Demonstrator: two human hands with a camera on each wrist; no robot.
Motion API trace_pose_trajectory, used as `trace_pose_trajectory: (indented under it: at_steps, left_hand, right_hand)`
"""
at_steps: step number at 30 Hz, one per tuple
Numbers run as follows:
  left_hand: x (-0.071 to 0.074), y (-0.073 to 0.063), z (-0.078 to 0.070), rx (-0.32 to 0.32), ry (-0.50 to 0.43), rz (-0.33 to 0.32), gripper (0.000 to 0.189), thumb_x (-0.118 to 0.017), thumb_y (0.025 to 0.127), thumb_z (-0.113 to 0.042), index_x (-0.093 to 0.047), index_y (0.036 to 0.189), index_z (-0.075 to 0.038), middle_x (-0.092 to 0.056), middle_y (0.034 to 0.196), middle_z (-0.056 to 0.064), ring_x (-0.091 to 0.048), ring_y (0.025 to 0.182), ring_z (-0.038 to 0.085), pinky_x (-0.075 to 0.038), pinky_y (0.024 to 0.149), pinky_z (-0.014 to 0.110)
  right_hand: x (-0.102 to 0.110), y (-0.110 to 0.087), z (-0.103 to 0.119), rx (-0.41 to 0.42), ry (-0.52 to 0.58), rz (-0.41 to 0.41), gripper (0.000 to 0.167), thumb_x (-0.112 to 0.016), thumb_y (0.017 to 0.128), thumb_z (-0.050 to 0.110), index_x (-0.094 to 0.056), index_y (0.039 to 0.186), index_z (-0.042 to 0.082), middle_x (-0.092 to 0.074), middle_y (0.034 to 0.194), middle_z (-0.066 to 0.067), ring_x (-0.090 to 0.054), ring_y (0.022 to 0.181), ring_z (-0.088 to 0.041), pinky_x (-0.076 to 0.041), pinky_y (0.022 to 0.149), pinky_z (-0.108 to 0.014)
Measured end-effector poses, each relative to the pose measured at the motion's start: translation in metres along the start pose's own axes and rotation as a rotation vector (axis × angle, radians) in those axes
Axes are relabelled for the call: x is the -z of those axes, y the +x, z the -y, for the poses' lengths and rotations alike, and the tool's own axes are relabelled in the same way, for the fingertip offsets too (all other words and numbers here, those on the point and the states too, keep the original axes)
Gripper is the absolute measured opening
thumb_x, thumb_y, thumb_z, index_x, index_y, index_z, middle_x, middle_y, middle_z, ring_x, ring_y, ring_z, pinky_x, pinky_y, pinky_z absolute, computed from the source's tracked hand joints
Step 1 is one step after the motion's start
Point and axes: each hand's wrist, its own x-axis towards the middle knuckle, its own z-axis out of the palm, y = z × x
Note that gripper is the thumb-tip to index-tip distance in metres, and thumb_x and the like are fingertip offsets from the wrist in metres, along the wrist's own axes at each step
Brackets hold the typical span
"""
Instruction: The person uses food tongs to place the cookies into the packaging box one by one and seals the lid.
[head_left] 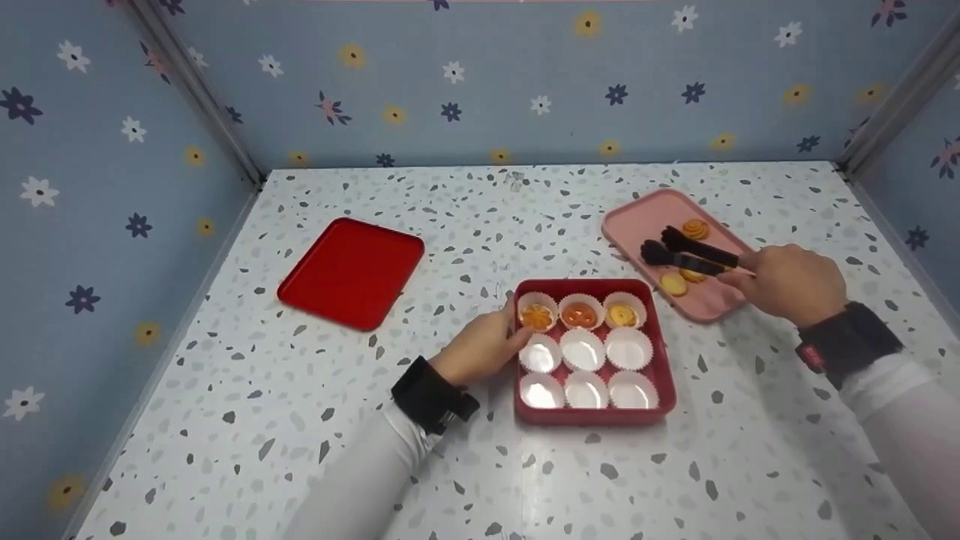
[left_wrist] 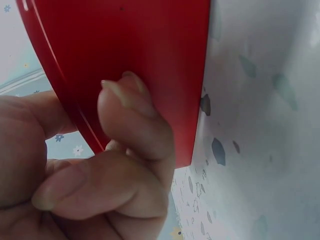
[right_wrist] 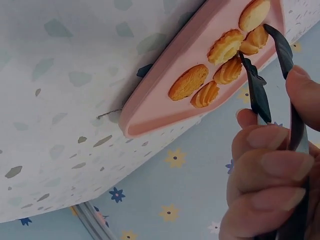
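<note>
Slip possible in tight quarters

In the head view, the box (head_left: 592,418), right of lower centre, is held by the left hand (head_left: 482,346); at right, tongs (head_left: 699,247) are gripped by the right hand (head_left: 795,283) over the pink tray (head_left: 637,220). In the left wrist view, the box wall is pinched by curled fingers (left_wrist: 136,127). In the right wrist view, a cookie (right_wrist: 256,39) lies between spread tips; by an off-centre squeeze it could be dropped or neighbouring cookies (right_wrist: 188,83) shoved

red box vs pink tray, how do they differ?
The red box has deep walls; the pink tray is shallow. The box's pastries sit in white paper cups; the tray's pastries lie right on its surface. The left hand grips the box; the right hand holds tongs over the tray. Both hold pastries.
</note>
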Motion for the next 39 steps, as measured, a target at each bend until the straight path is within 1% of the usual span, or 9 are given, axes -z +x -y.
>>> trace_pose_trajectory:
  at_steps: [6,12,16,18,20,23,30,36,39]
  left_hand:
    - [-0.0004,0.0000,0.0011,-0.001,-0.001,0.000,0.070,-0.054,0.103,-0.031,-0.019,0.157,-0.001,-0.062,0.128,0.017,-0.060,0.093,0.018,-0.048,0.083,0.030]
    - [0.0007,-0.0004,0.0001,-0.007,0.002,-0.003,0.071,-0.054,0.103,-0.032,-0.019,0.156,0.000,-0.060,0.131,0.017,-0.060,0.094,0.018,-0.048,0.083,0.029]
    - [0.0012,-0.0007,0.0001,-0.019,0.027,-0.005,0.072,-0.054,0.103,-0.032,-0.018,0.156,0.001,-0.065,0.102,0.016,-0.057,0.080,0.018,-0.047,0.075,0.029]
    - [0.0012,-0.0007,0.0003,-0.023,0.033,-0.002,0.072,-0.053,0.103,-0.032,-0.019,0.156,0.001,-0.059,0.084,0.012,-0.053,0.072,0.018,-0.046,0.071,0.029]
    - [0.0012,-0.0007,0.0003,-0.024,0.036,-0.002,0.071,-0.053,0.103,-0.032,-0.019,0.156,0.001,-0.054,0.078,0.008,-0.052,0.069,0.018,-0.045,0.069,0.029]
    - [0.0012,-0.0007,0.0004,-0.017,0.028,-0.001,0.071,-0.053,0.103,-0.032,-0.018,0.157,0.000,-0.057,0.081,0.008,-0.053,0.070,0.018,-0.046,0.070,0.029]
    - [0.0009,-0.0007,0.0003,-0.006,0.004,-0.001,0.070,-0.054,0.103,-0.031,-0.019,0.157,-0.003,-0.066,0.099,0.011,-0.058,0.080,0.019,-0.048,0.076,0.030]
    - [0.0004,-0.0008,-0.0002,-0.008,0.007,-0.002,0.071,-0.053,0.103,-0.032,-0.017,0.157,-0.001,-0.064,0.123,0.017,-0.061,0.093,0.019,-0.048,0.084,0.031]
    - [0.0005,-0.0006,0.0005,-0.010,0.013,-0.001,0.072,-0.053,0.103,-0.033,-0.017,0.157,-0.001,-0.064,0.122,0.018,-0.061,0.092,0.019,-0.048,0.083,0.031]
  right_hand:
    - [0.0004,-0.0001,0.0013,-0.019,-0.002,-0.044,0.069,-0.060,0.091,0.062,-0.069,0.122,0.001,-0.047,0.061,-0.006,-0.046,0.054,-0.025,-0.032,0.044,-0.035]
    - [0.0033,-0.0008,-0.0003,0.003,-0.006,-0.085,0.067,-0.060,0.092,0.060,-0.068,0.124,0.002,-0.056,0.066,-0.007,-0.047,0.054,-0.025,-0.033,0.042,-0.035]
    - [0.0025,-0.0012,-0.0005,0.023,-0.018,-0.087,0.065,-0.063,0.090,0.058,-0.069,0.123,0.002,-0.055,0.064,-0.007,-0.047,0.053,-0.025,-0.033,0.042,-0.035]
    - [0.0019,-0.0025,-0.0013,0.032,-0.023,-0.085,0.064,-0.065,0.090,0.056,-0.068,0.124,0.002,-0.052,0.061,-0.007,-0.046,0.050,-0.024,-0.032,0.041,-0.035]
    - [0.0016,-0.0044,-0.0023,0.033,-0.025,-0.079,0.066,-0.064,0.090,0.057,-0.067,0.126,0.002,-0.048,0.058,-0.006,-0.045,0.048,-0.024,-0.031,0.040,-0.034]
    - [0.0021,-0.0066,-0.0036,0.040,-0.030,-0.068,0.064,-0.063,0.091,0.057,-0.068,0.123,0.002,-0.046,0.057,-0.006,-0.044,0.047,-0.023,-0.031,0.039,-0.033]
    - [0.0042,-0.0062,-0.0012,0.034,-0.023,-0.057,0.050,-0.065,0.093,0.048,-0.074,0.109,0.001,-0.049,0.059,-0.004,-0.046,0.051,-0.023,-0.032,0.041,-0.034]
    - [0.0055,-0.0075,-0.0012,0.001,-0.008,-0.068,0.053,-0.063,0.093,0.052,-0.074,0.114,0.004,-0.046,0.060,-0.005,-0.044,0.050,-0.023,-0.030,0.041,-0.033]
    - [0.0060,-0.0077,-0.0023,0.006,-0.011,-0.083,0.056,-0.062,0.093,0.052,-0.071,0.120,0.004,-0.046,0.059,-0.005,-0.044,0.049,-0.022,-0.029,0.040,-0.033]
